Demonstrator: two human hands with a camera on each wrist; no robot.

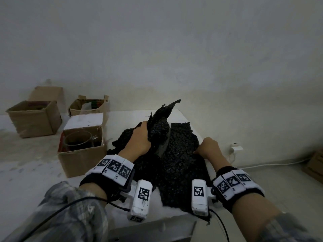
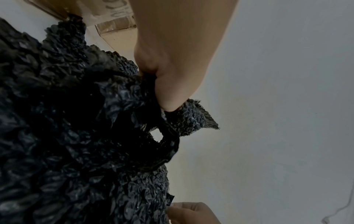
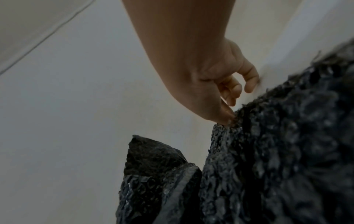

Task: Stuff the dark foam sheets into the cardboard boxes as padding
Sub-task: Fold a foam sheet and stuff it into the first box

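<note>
Dark bubbly foam sheets (image 1: 180,154) lie heaped on the white table (image 1: 118,123). My left hand (image 1: 139,137) grips one sheet (image 1: 160,116) and holds its end raised and bunched; in the left wrist view my fingers (image 2: 168,91) are curled into the foam (image 2: 76,136). My right hand (image 1: 208,149) pinches the right edge of the flat sheet; the right wrist view shows thumb and forefinger (image 3: 226,116) on that edge (image 3: 277,151), the other fingers loosely curled. An open cardboard box (image 1: 80,159) with a glass jar (image 1: 78,140) inside stands left of the table.
Two more open cardboard boxes stand on the floor, one at the far left (image 1: 35,119) and one behind the near box (image 1: 87,105). A wall socket (image 1: 234,148) with a white cable is low on the right wall. A wooden crate (image 1: 314,165) sits at the right edge.
</note>
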